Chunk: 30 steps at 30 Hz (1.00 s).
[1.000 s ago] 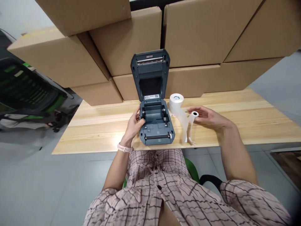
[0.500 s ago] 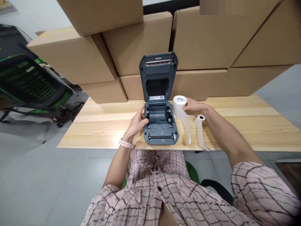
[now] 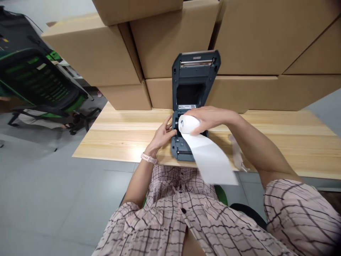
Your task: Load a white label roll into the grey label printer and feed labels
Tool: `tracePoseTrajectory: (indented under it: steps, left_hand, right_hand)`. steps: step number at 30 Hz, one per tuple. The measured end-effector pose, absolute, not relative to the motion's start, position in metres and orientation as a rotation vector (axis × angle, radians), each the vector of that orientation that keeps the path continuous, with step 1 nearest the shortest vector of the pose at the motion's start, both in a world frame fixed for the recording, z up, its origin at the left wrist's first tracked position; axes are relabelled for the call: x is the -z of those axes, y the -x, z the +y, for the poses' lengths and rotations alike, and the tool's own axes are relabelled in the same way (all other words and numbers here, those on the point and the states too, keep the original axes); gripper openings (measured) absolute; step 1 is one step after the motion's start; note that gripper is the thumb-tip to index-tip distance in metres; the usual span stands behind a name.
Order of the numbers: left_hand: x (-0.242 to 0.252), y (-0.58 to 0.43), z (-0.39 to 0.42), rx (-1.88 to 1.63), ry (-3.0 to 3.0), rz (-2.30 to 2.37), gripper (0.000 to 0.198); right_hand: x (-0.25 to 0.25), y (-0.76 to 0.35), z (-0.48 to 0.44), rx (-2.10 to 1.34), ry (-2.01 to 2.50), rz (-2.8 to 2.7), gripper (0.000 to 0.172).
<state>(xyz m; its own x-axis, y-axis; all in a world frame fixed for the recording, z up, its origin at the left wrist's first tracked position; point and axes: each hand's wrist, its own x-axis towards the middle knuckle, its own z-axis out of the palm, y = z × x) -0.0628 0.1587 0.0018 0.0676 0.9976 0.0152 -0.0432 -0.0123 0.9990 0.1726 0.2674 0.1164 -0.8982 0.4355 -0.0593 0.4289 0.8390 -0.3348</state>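
A dark grey label printer [image 3: 183,155] stands on the table with its lid [image 3: 196,80] raised. My left hand [image 3: 163,134] grips the printer's left side, thumb at the rim of the bay. Over the open bay, my right hand [image 3: 209,118] is closed round a white label roll [image 3: 188,124], tilted so that its core end faces left. A long loose strip [image 3: 213,160] hangs from the roll, across the printer's front right and past the table edge. The roll and strip hide much of the bay.
Cardboard boxes [image 3: 170,46] are stacked along the back of the wooden table [image 3: 114,135]. A thin used strip [image 3: 237,153] lies right of the printer, partly behind my right forearm. An office chair [image 3: 39,81] stands on the floor at left.
My right hand has lifted the label roll from the table beside the printer and carried it left over the bay, tilting it. My left hand has stayed at the printer's side.
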Motion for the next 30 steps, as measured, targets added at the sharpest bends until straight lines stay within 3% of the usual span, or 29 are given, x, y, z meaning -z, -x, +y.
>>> tracePoseTrajectory:
  steps: [8, 13, 15, 19, 23, 30]
  left_hand:
    - [0.009, 0.062, 0.158, -1.232, -1.246, 1.112, 0.094]
    - [0.008, 0.059, 0.158, -1.264, -1.25, 1.072, 0.087]
    - [0.008, 0.058, 0.157, -1.278, -1.238, 1.056, 0.085]
    - [0.009, 0.052, 0.156, -1.322, -1.207, 1.053, 0.079]
    - [0.008, 0.044, 0.156, -1.389, -1.178, 1.071, 0.076]
    - [0.005, 0.039, 0.153, -1.431, -1.186, 1.12, 0.07]
  right_hand:
    - [-0.072, -0.151, 0.281, -0.521, 0.85, -3.048, 0.061]
    - [-0.072, -0.159, 0.271, -0.421, 0.785, -3.056, 0.072]
    - [-0.079, -0.168, 0.252, -0.413, 0.741, -2.978, 0.077]
    - [-0.083, -0.192, 0.183, -0.382, 0.597, -2.919, 0.068]
    - [-0.062, -0.208, 0.119, -0.293, 0.607, -2.918, 0.08]
    - [-0.037, -0.196, 0.091, -0.208, 0.76, -2.745, 0.079]
